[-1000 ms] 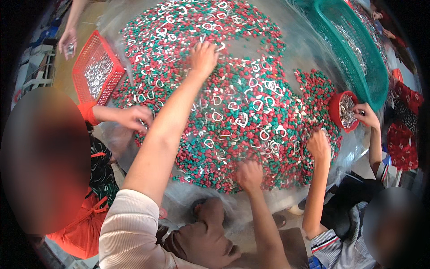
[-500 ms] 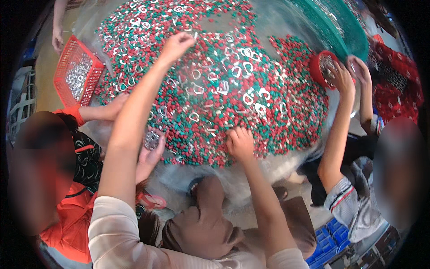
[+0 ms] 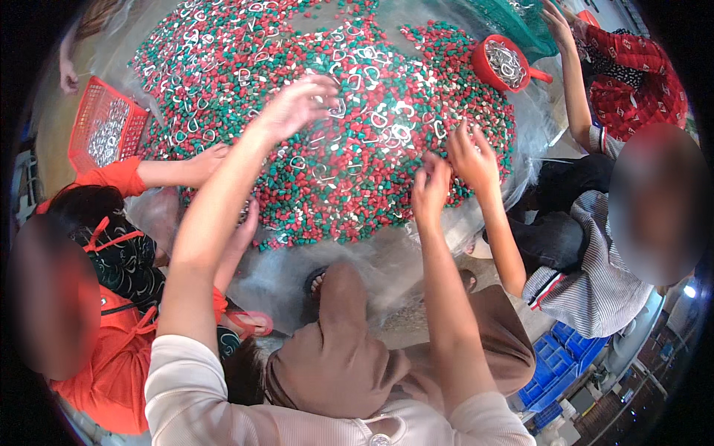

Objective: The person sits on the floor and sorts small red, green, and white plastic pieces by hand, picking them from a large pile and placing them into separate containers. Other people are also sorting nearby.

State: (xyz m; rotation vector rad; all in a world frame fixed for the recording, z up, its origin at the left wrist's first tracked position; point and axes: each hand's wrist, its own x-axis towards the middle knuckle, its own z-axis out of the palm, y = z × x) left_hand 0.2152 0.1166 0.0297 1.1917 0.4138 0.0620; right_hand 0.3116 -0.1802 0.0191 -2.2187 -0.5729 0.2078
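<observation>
We work in the heap of red and green pellets (image 3: pixel 349 171), a wide mound spread over clear plastic sheeting (image 3: pixel 387 267) on the floor, with small silver metal rings (image 3: pixel 387 123) scattered through it, thickest toward the middle of the heap.

What could go wrong, as we judge it: the rings are small and half buried, so a pinch may bring pellets up with a ring or let the ring slip back into the heap. Our left arm stretches far over the mound, and a dragged wrist could push pellets over the near edge of the heap onto the sheeting. A neighbour's hand (image 3: pixel 472 156) works just beside our right one at the heap's right side, so the two could bump.

Our left hand (image 3: pixel 297 104) reaches well out over the middle of the heap, arm nearly straight, fingers loosely curled and blurred; we cannot tell whether they close on anything. Our right hand (image 3: pixel 431 189) hangs at the heap's near right edge, fingers drawn together as if pinching, though what sits between them is too small to see.

Beyond the heap's left edge stands a red basket (image 3: pixel 104 134) of rings; at its far right, a red scoop (image 3: pixel 502 63) holds more.
</observation>
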